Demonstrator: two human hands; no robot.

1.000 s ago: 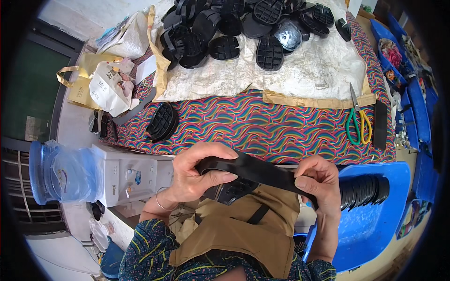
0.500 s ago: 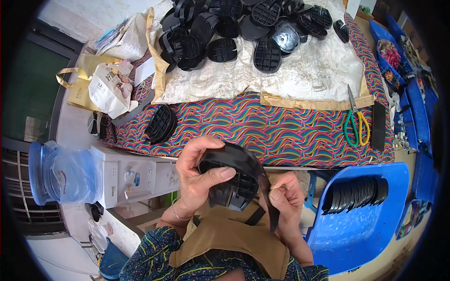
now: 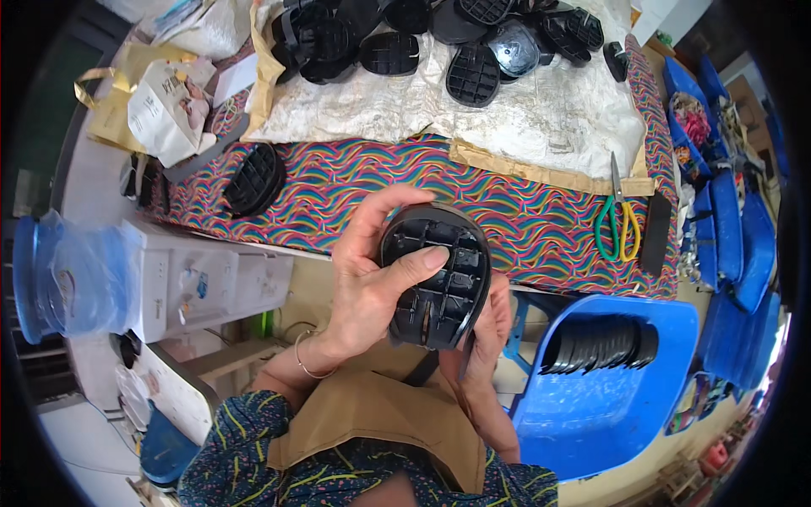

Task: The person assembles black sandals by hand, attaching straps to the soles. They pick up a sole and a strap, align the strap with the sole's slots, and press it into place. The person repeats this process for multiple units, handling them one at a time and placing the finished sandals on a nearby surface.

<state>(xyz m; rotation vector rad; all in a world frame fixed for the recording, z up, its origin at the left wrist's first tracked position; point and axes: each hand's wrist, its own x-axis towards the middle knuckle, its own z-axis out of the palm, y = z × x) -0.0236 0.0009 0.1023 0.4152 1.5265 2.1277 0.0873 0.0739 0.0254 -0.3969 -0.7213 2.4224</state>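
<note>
My left hand (image 3: 359, 287) grips a black shoe-sole piece (image 3: 458, 283) with a hollow, grid-ribbed face turned toward me. The thumb presses on the ribs and the fingers curl behind the far rim. A thin black strip (image 3: 485, 291) runs along the piece's right edge. My right hand (image 3: 492, 329) pinches around this edge, its fingertips partly hidden behind the piece; the strip's lower end passes by them. Both hands are above my lap, in front of the table edge, over a brown apron (image 3: 372, 414).
Many similar black sole pieces (image 3: 473, 74) lie on a white sheet (image 3: 355, 110) across the patterned table. Scissors (image 3: 621, 224) and a dark flat strip (image 3: 655, 235) lie at right. Below stands a blue tub (image 3: 591, 422) with a row of black pieces. A water dispenser (image 3: 182, 279) stands left.
The sole piece has tipped to show its ribbed face more fully. The strip, held out to the right before, now lies close along the edge, and my right hand has moved in against the piece.
</note>
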